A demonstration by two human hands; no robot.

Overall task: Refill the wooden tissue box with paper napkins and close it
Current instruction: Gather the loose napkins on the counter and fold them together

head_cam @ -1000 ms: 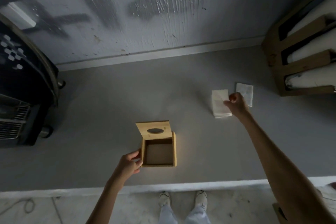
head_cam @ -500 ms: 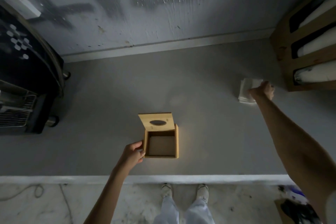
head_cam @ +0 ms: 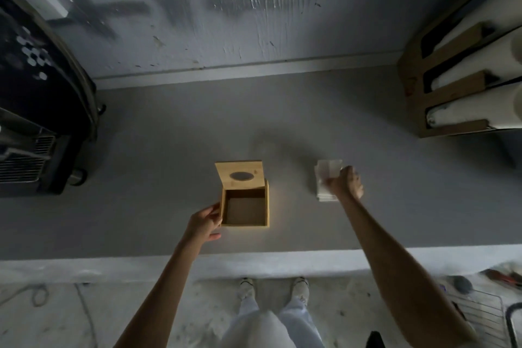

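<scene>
The wooden tissue box (head_cam: 245, 224) stands on the grey counter (head_cam: 158, 167) with nothing inside it. Its hinged lid (head_cam: 240, 175), with a dark oval slot, is raised at the far side. My left hand (head_cam: 205, 222) grips the box's left wall. A white stack of paper napkins (head_cam: 324, 178) is to the right of the box, blurred by motion. My right hand (head_cam: 345, 183) is closed on the stack's right side; whether the stack touches the counter I cannot tell.
A dark appliance with a wire grill (head_cam: 31, 110) fills the counter's left end. A wooden rack of white rolls (head_cam: 457, 87) stands at the back right. The wall (head_cam: 226, 14) closes off the back. A wire rack (head_cam: 480, 311) lies on the floor at lower right.
My right hand has brought the napkin stack from the far right by the rack leftward, close to the box. The left hand has stayed on the box.
</scene>
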